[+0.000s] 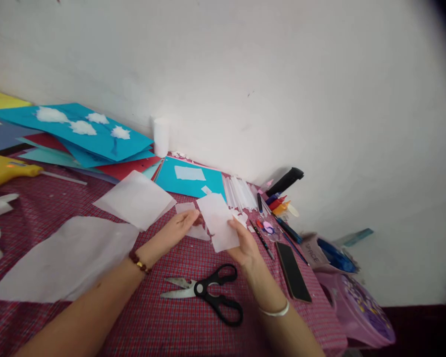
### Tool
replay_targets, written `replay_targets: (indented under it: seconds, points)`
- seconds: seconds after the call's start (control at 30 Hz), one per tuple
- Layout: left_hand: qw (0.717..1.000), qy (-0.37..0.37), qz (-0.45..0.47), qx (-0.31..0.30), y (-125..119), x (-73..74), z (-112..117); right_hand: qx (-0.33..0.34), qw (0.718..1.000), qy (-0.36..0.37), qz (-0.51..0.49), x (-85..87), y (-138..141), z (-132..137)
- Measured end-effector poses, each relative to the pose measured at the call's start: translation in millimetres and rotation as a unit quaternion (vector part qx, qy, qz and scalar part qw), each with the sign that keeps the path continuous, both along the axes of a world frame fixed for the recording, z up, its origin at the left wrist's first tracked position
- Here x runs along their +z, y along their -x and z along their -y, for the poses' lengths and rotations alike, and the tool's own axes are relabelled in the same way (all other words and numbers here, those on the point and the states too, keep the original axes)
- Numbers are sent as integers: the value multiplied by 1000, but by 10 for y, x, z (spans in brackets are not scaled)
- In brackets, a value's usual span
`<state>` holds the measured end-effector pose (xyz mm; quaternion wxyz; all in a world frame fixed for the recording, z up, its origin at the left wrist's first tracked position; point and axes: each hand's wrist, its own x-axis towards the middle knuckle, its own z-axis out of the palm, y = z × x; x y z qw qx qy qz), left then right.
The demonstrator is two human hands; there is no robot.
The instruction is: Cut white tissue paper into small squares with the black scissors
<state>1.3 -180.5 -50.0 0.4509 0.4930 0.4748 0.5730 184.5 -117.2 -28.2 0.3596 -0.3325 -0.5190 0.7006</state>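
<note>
Lower centre: black-handled scissors (204, 292) lying open on the red checked table (152, 322). Right of them, a dark phone (293, 271) lying flat. Upper left: stacked coloured paper sheets (78, 139), the top blue one bearing white tufts. Far left: a yellow tool (7, 171), possibly a glue gun. Lower right: a pink container (357, 307).

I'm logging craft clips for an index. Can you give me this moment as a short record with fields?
setting: table with red checked cloth against a white wall
left hand: fingertips on the edge of a small white paper piece
right hand: grips the same piece from below
in front of hands: black-handled scissors, open, lying flat
right of hands: dark phone, pens
left of hands: translucent sheets, yellow glue gun
far side: blue card with white cotton tufts
</note>
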Motion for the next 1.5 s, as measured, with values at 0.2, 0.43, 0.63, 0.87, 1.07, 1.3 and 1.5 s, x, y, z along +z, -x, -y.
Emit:
replay_targets:
  seconds: [0.2,0.43,0.63,0.87,1.07,1.3,1.5]
  points:
    - [971,59,227,-48,-275,117,147,59,994,85,-30,-73,-50,189]
    - [972,57,222,57,-232,70,90,139,983,119,10,-129,-150,173]
    - [956,86,258,112,-213,79,56,34,998,51,24,-302,-124,104]
    - [970,173,172,21,-7,88,31,14,995,-13,95,-228,-365,6]
    - [969,195,150,-36,-20,93,40,35,992,-39,115,-81,-410,18]
    - [975,163,133,-71,19,138,44,21,993,-49,107,-114,-451,-21]
    - [982,169,83,-7,48,181,64,5,999,-27,45,-136,-469,-34]
